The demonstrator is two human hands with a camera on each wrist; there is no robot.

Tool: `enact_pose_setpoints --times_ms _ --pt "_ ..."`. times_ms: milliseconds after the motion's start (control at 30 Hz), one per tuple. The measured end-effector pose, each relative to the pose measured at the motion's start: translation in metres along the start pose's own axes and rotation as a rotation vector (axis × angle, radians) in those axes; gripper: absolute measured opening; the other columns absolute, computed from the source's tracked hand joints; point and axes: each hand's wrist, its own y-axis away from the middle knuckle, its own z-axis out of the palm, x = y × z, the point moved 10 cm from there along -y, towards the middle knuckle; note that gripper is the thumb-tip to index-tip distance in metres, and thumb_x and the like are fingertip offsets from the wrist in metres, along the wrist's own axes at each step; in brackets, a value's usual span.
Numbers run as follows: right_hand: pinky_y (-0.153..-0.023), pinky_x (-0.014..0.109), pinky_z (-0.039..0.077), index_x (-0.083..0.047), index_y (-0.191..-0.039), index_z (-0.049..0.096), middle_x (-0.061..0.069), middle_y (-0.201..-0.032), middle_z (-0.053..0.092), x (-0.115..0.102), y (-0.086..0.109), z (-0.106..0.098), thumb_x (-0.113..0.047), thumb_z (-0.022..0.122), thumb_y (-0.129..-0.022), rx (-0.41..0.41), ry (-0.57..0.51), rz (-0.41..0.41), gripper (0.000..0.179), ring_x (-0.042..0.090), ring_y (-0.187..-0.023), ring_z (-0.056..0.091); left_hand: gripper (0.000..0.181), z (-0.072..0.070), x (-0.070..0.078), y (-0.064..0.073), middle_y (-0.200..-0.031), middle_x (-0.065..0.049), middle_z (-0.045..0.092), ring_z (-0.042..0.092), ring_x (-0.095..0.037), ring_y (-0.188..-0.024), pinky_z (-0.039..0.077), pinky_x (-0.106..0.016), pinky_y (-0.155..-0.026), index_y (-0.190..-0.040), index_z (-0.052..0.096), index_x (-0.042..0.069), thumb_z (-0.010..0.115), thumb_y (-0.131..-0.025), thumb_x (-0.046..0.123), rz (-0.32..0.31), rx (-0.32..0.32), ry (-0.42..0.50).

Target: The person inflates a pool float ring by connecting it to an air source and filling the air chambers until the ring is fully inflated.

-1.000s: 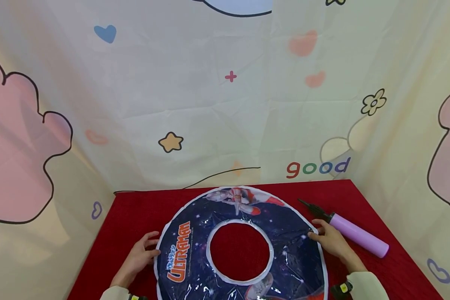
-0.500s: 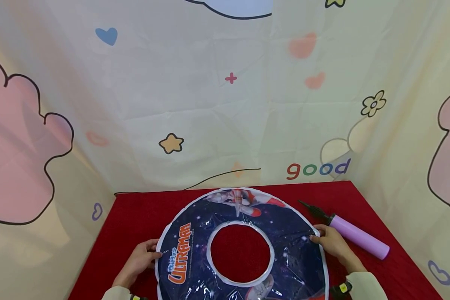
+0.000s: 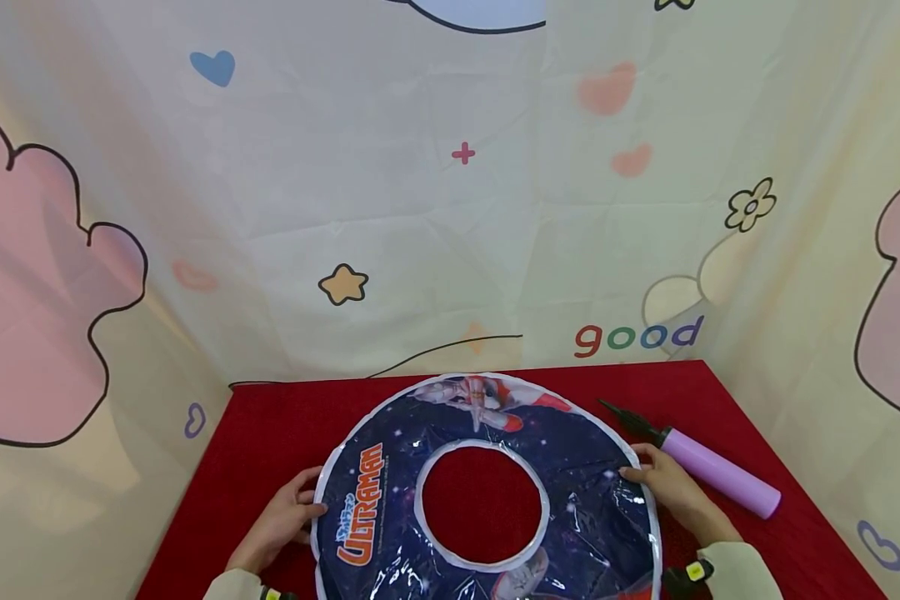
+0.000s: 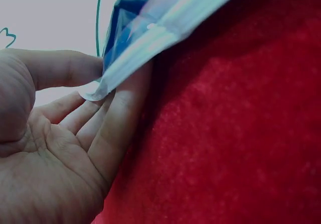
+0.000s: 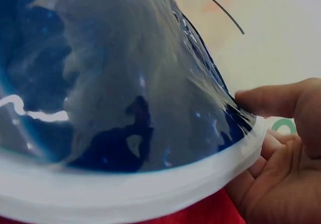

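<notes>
A dark blue swim ring (image 3: 360,467) with a white rim and the orange word ULTRAMAN lies on the red cloth, partly cut off by the bottom of the head view. My left hand (image 3: 281,517) pinches its left edge; in the left wrist view the thumb presses the white rim (image 4: 135,50) from above, with fingers beneath. On the opposite side my right hand (image 3: 671,483) holds the right edge. The right wrist view has that thumb on the glossy blue vinyl (image 5: 165,93) and the fingers under the white seam. Near the right hand lies a purple hand pump (image 3: 720,471) with a black nozzle.
Red cloth (image 3: 270,417) covers the table, and its back edge meets a pale printed curtain (image 3: 420,233) with hearts, stars and the word good. More curtain hangs at the left and right sides.
The left thumb has come down onto the ring's left edge, where the fingers were more spread before. The right hand and ring edge shift very slightly right. The pump stays put.
</notes>
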Motion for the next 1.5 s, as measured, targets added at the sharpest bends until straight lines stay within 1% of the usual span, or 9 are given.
enact_pose_setpoints --times_ms 133,400,533,700,900,1033,1133,1367,1500 --pt "-0.076 0.038 0.056 0.000 -0.145 0.030 0.012 -0.109 0.066 0.005 -0.001 0.003 -0.013 0.062 -0.093 -0.055 -0.056 0.016 0.063 0.022 -0.088 0.068 0.067 0.001 -0.001 0.000 -0.110 -0.018 0.069 0.069 -0.027 -0.079 0.058 -0.045 -0.062 -0.147 0.034 0.010 0.059 -0.087 -0.005 0.006 -0.003 0.008" --pt "-0.075 0.038 0.058 -0.001 -0.150 0.023 0.010 -0.104 0.071 -0.001 -0.002 0.006 -0.009 0.058 -0.095 -0.130 -0.123 -0.063 0.067 0.023 -0.085 0.071 0.063 -0.001 -0.001 -0.001 -0.108 -0.017 0.069 0.068 -0.026 -0.077 0.058 -0.044 -0.062 -0.142 0.040 0.008 0.059 -0.085 -0.009 0.029 0.028 0.020" --pt "-0.073 0.038 0.058 -0.003 -0.151 0.024 0.008 -0.101 0.073 -0.003 -0.002 0.004 -0.008 0.058 -0.095 -0.099 -0.142 -0.066 0.067 0.023 -0.084 0.072 0.055 -0.004 0.000 -0.002 -0.106 -0.017 0.070 0.069 -0.026 -0.077 0.058 -0.043 -0.063 -0.137 0.045 0.005 0.059 -0.085 -0.008 0.059 0.038 0.042" --pt "-0.074 0.038 0.059 -0.002 -0.151 0.024 0.007 -0.103 0.074 -0.011 -0.001 0.007 -0.011 0.059 -0.096 -0.115 -0.171 -0.109 0.066 0.022 -0.085 0.073 0.051 -0.012 -0.003 -0.001 -0.104 -0.016 0.071 0.069 -0.026 -0.078 0.058 -0.043 -0.063 -0.133 0.047 0.002 0.057 -0.085 -0.009 0.075 0.054 0.090" --pt "-0.074 0.037 0.058 0.000 -0.148 0.026 0.000 -0.101 0.074 -0.018 0.001 0.004 -0.011 0.057 -0.098 -0.137 -0.197 -0.144 0.060 0.018 -0.084 0.072 0.048 -0.010 0.004 -0.002 -0.102 -0.015 0.072 0.069 -0.024 -0.081 0.058 -0.042 -0.064 -0.131 0.049 -0.001 0.057 -0.084 -0.008 0.105 0.026 0.114" --pt "-0.075 0.036 0.058 0.000 -0.146 0.031 -0.005 -0.101 0.074 -0.018 0.000 0.002 -0.010 0.055 -0.098 -0.139 -0.219 -0.146 0.055 0.015 -0.084 0.072 0.040 -0.010 0.007 0.000 -0.096 -0.012 0.072 0.068 -0.022 -0.077 0.057 -0.039 -0.061 -0.124 0.051 -0.004 0.056 -0.085 -0.008 0.124 0.021 0.110" --pt "-0.075 0.035 0.058 0.001 -0.145 0.034 -0.008 -0.101 0.073 -0.017 -0.001 0.000 -0.008 0.054 -0.098 -0.118 -0.229 -0.140 0.052 0.014 -0.084 0.071 0.030 -0.012 0.008 0.002 -0.090 -0.009 0.071 0.066 -0.020 -0.073 0.056 -0.037 -0.058 -0.115 0.053 -0.005 0.056 -0.085 -0.008 0.129 0.035 0.099" --pt "-0.078 0.034 0.057 0.006 -0.147 0.031 -0.014 -0.105 0.070 -0.018 0.000 -0.006 -0.009 0.054 -0.098 -0.066 -0.200 -0.143 0.056 0.010 -0.091 0.069 0.012 -0.015 0.007 0.001 -0.085 -0.006 0.068 0.062 -0.018 -0.069 0.052 -0.033 -0.055 -0.094 0.058 -0.004 0.058 -0.083 -0.008 0.133 0.092 0.070" --pt "-0.079 0.033 0.056 0.002 -0.143 0.041 -0.016 -0.106 0.067 -0.018 0.002 -0.008 -0.013 0.055 -0.099 -0.038 -0.188 -0.147 0.049 0.008 -0.093 0.067 0.009 -0.018 0.006 0.002 -0.084 -0.006 0.068 0.061 -0.018 -0.068 0.051 -0.032 -0.055 -0.087 0.058 -0.003 0.057 -0.082 -0.010 0.128 0.126 0.080"
